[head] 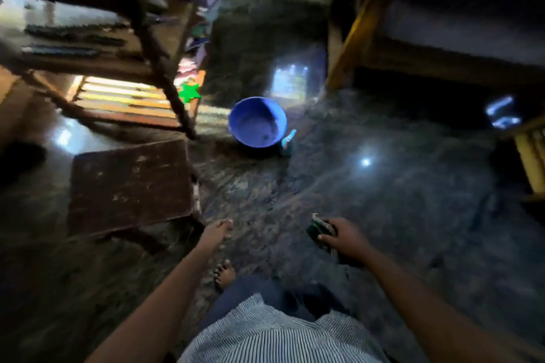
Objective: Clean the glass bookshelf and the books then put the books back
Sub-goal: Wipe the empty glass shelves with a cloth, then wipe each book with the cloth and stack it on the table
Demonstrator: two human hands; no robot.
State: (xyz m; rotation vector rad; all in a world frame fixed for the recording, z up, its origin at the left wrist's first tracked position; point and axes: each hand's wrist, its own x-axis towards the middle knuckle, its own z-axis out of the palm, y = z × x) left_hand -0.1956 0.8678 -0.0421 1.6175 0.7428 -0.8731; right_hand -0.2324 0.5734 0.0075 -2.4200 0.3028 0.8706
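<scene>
The bookshelf [159, 68] stands at the far left of the room: a dark wooden frame with twisted posts carrying reflective glass levels. The books [124, 94] lie on its lowest level, a row of pale, yellow and orange edges close to the floor [383, 186]; dark flat items rest on the level above, too blurred to identify. A green star shape [188, 92] sits at the right edge of the shelf, beside the front post. Both hands are well apart from the shelf, nearer to the person and to its right. The right hand [343, 237] has its fingers curled round a dark green cloth [317, 228], which protrudes from the thumb side of the grip. The left hand [216, 231] hangs with fingers loosely extended downward and holds nothing. A low wooden stool [129, 186] with a worn brown top stands between the left hand and the shelf, just beside the left hand. A blue basin [257, 122] rests on the floor beyond the hands, near the front post of the shelf; a small teal item [288, 140] stands against its right side, too blurred to name. One bare foot [224, 272] shows on the floor below the left hand. A wooden bed frame [345, 47] occupies the far right. The floor is dark, polished and reflects points of light.
</scene>
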